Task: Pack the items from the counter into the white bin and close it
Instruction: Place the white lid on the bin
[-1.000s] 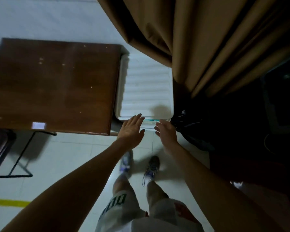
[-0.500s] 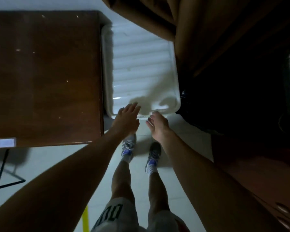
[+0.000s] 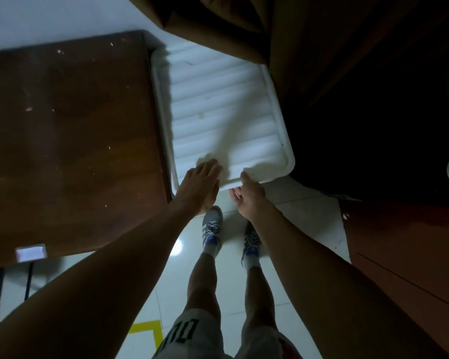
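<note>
The white bin [image 3: 278,141] stands on the floor beside the brown table, covered by its ribbed white lid [image 3: 218,110]. My left hand [image 3: 200,186] lies flat on the near left corner of the lid, fingers straight. At the near edge of the lid is my right hand [image 3: 249,194], thumb on top and fingers curled under the rim. The bin's inside and contents are hidden by the lid.
A dark brown table [image 3: 70,146] sits left of the bin with a small white card [image 3: 30,253] near its front edge. A brown curtain [image 3: 309,35] hangs over the bin's far right. A wooden cabinet [image 3: 405,252] stands at right. My feet are on white tiles.
Both hands stayed at the lid's near edge. The left hand slid further onto the lid. The view shifted, and the bin and table now sit lower and more tilted.
</note>
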Available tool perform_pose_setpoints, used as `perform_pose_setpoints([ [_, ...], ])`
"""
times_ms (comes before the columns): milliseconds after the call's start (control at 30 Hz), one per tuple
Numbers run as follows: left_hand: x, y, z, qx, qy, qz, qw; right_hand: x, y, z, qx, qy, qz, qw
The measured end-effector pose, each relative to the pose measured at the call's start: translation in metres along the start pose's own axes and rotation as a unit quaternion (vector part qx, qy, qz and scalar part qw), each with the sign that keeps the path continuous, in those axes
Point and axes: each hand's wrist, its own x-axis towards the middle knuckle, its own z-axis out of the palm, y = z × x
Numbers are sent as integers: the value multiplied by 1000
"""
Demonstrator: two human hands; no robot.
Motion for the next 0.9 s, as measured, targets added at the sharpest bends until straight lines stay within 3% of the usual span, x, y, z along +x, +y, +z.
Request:
perform_pose_setpoints([
  [333,-19,25,-53,43,-6,46,998,-70,-19,-27,-40,-6,-17,999],
  [600,-39,99,-97,86,4,153,985,-160,-19,-86,-7,67,-125,990],
  [733,-55,158,-104,85,7,244,966,-201,-15,-145,-57,136,-222,964],
  [900,-60,213,-100,114,7,312,943,-239,-18,-208,-120,248,-340,899],
])
